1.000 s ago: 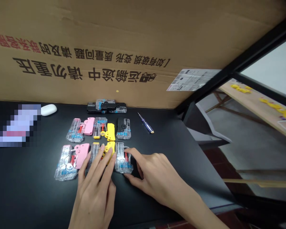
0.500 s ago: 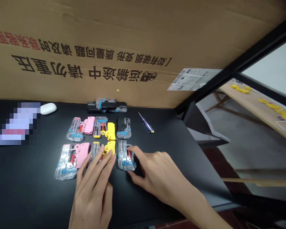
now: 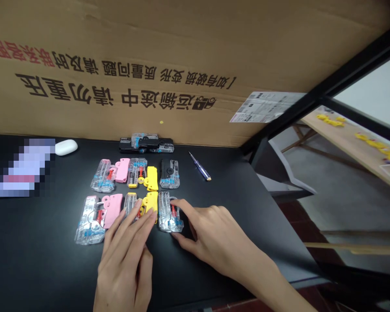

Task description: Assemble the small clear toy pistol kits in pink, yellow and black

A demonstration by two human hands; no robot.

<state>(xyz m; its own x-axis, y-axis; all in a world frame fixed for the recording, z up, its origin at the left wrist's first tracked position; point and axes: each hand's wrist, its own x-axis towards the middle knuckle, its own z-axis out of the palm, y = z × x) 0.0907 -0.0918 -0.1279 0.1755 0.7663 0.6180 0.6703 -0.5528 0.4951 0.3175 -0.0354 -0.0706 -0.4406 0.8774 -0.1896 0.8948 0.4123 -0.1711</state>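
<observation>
- Head view, and here's the latest: my right hand (image 3: 214, 236) is curled around the clear pack (image 3: 169, 214) at the right end of the front row, and that pack has shifted a touch on the black table (image 3: 35, 264) since a second ago.
- The pack now leans with its top toward the yellow piece (image 3: 151, 203), just beside it. It still sits flat on the table.
- Right grip: fingers at the pack's far edge, thumb by its near corner. It isn't lifted, and whether it's truly pinched I can't tell from here.
- My left hand (image 3: 125, 260) has slanted over to the right, fingers spread apart, tips resting on the yellow piece, with no clamp on it.
- Also in the front row, going left: a narrow clear pack (image 3: 130, 204), a pink piece (image 3: 112, 210) and a wide clear pack (image 3: 89, 221).
- Behind them sits a second row of clear packs, pink and yellow pieces, and a black-backed pack (image 3: 169, 173).
- Farther back: stacked packs (image 3: 146, 144), a small screwdriver (image 3: 199, 167) and a white earbud case (image 3: 66, 147), all against a cardboard box (image 3: 117, 39).
</observation>
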